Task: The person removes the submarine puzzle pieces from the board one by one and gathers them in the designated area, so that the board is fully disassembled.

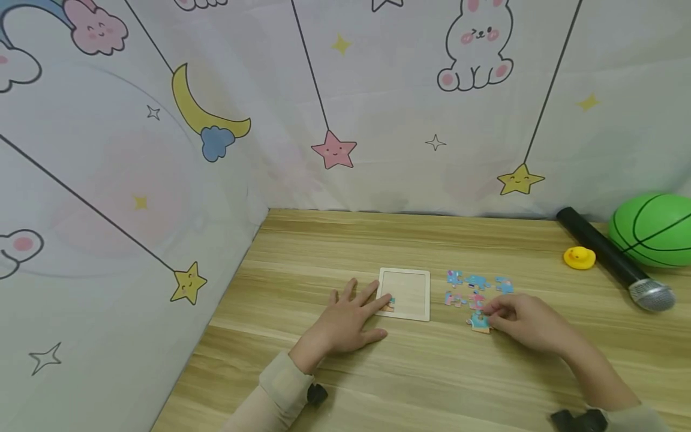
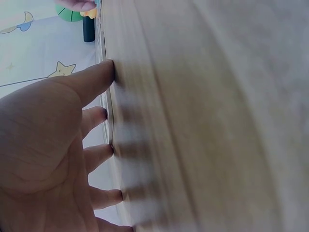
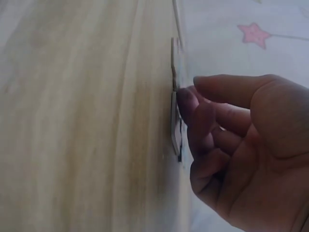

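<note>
My left hand (image 1: 345,318) lies spread on the table, its index finger over the left edge of a shallow square puzzle tray (image 1: 410,274). Under that fingertip a small puzzle piece (image 1: 389,306) sits in the tray's lower left corner. To the right of the tray several blue and pink puzzle pieces (image 1: 477,281) lie flat. Curled fingers of my right hand (image 1: 531,324) reach a blue puzzle piece (image 1: 479,324) nearest me. In the right wrist view, a fingertip (image 3: 186,100) meets the thin pieces, while the thumb stays off the table; whether they pinch a piece is hidden.
At the far right, a black microphone (image 1: 599,246) lies aslant beside a green ball (image 1: 655,231) and a yellow rubber duck (image 1: 579,258). A printed cloth (image 1: 388,90) hangs behind and to the left of the wooden table (image 1: 410,384).
</note>
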A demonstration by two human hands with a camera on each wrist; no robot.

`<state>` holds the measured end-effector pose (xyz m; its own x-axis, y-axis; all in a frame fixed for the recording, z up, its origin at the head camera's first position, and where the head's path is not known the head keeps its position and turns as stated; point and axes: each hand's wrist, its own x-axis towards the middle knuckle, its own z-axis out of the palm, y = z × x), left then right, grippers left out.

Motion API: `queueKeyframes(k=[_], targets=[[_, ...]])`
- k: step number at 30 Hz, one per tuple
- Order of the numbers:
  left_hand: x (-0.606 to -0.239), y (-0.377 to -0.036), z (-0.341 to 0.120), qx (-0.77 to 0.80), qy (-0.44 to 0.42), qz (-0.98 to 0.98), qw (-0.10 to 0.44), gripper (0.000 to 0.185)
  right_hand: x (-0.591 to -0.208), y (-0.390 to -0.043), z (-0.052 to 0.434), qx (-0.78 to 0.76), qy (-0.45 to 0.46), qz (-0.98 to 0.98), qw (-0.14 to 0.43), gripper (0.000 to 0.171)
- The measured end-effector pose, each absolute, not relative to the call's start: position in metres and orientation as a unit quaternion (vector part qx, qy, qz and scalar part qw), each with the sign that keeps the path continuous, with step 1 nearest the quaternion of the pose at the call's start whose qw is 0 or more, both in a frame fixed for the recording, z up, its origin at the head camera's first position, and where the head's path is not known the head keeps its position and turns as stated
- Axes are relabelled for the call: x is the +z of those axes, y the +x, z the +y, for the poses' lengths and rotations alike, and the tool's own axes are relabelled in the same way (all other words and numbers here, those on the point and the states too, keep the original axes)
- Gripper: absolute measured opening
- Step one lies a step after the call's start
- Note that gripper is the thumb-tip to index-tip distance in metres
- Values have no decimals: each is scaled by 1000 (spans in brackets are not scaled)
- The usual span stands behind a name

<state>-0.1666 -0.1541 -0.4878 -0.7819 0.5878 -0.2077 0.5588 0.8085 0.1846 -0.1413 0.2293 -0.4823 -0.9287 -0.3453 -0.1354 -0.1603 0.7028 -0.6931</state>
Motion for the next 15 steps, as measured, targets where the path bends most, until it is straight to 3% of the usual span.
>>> queueKeyframes(k=[15], targets=[[-484,-188,-148,99,280,946,126,91,-477,-151,209,-377,-146,910,94,18]])
